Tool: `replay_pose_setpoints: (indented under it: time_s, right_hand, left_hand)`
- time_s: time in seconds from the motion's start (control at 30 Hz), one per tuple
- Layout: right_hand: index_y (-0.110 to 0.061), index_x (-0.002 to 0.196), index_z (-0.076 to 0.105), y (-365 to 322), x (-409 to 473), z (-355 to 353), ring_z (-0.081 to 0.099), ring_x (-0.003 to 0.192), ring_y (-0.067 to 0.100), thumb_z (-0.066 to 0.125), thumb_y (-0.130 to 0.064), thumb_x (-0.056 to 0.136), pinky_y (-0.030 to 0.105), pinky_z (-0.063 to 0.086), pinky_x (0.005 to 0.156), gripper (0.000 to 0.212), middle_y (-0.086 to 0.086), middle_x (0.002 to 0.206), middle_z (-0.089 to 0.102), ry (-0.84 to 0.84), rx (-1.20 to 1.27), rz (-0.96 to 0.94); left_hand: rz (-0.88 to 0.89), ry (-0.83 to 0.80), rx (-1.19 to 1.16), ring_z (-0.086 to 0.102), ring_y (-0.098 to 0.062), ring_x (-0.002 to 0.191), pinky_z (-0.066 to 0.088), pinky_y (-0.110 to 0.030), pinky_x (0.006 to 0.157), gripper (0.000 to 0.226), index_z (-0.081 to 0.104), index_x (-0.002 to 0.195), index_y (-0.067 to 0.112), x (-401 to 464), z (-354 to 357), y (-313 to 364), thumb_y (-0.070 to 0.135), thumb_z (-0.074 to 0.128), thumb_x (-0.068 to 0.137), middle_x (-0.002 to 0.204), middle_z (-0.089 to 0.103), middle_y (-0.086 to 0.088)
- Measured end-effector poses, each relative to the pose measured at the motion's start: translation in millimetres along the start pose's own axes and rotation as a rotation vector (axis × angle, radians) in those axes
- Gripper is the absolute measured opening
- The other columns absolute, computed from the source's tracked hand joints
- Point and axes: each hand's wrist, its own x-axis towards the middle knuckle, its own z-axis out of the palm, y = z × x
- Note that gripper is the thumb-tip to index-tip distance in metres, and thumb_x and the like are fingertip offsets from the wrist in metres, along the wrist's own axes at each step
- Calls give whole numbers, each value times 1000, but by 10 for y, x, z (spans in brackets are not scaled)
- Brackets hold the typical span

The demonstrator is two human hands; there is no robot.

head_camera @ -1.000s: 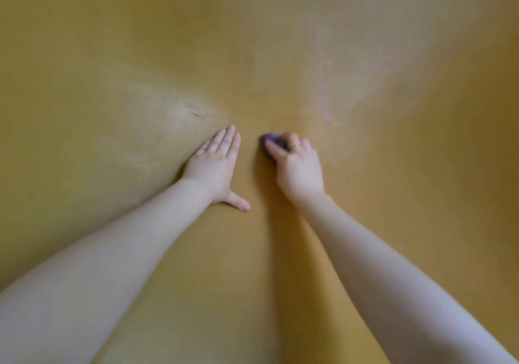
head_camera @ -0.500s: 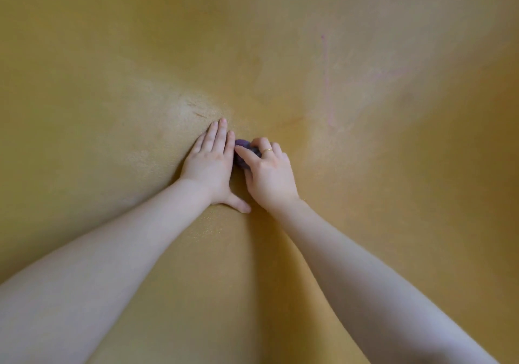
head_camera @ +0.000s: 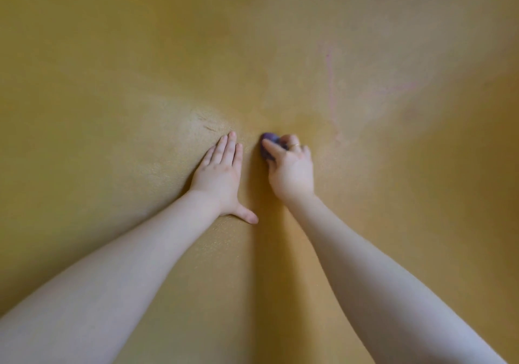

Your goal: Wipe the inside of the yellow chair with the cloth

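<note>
Mostly hidden, purple cloth (head_camera: pixel 266 142) bunched under right hand (head_camera: pixel 290 170)

A thin gold ring (head_camera: pixel 294 145), worn on 1 finger.

A small bunched purple cloth (head_camera: pixel 267 142) presses against the smooth, curved inner surface of the yellow plastic chair (head_camera: pixel 140 68), mostly hidden under fingers.

cloth (head_camera: pixel 267 144) mostly hidden under right hand (head_camera: pixel 290 168), motion-blurred, both forearms cut off at bottom edge
</note>
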Motion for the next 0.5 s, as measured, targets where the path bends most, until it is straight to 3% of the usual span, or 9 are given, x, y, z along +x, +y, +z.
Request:
replay_pose_setpoints:
  time_s: [0.13,0.2,0.3,0.4,0.5]
  right_hand:
    - [-20,127,52,-198,-79,57,43,87,31,47,-11,90,37,41,71,38,16,121,47,-89,-59,-168]
    - [-20,130,48,-39,38,-15,43,88,32,47,-14,93,37,42,67,37,17,120,46,-120,-161,-256]
    - [-21,131,43,-7,205,-20,41,93,31,42,-12,96,35,38,68,36,15,124,41,-15,-165,16]
    - [-19,125,46,-511,240,152,40,94,28,40,-8,94,29,30,69,33,12,127,39,54,67,325]
    - [-23,132,43,-1089,177,339,40,99,30,40,-10,92,30,31,79,42,12,131,38,6,174,133]
  left_hand:
    - [-2,34,-87,-14,-22,144,-2,-33,117,142,-16,147,6,-93,-50,-46,73,69,55,154,-23,-10]
    - [-26,70,-16,-13,-22,145,-3,-33,117,138,-13,147,5,-163,-68,-131,72,67,58,155,-22,-11]
    - [-167,111,180,-14,-26,144,-6,-37,116,135,-11,147,1,-245,-184,-434,76,61,60,155,-18,-15]
    - [-326,127,195,-15,-26,144,-5,-38,116,140,-12,146,1,-318,-297,-705,80,60,56,155,-19,-13]
    - [-314,147,144,-14,-23,144,-7,-36,116,141,-12,147,2,-318,-264,-758,77,64,54,156,-19,-10]
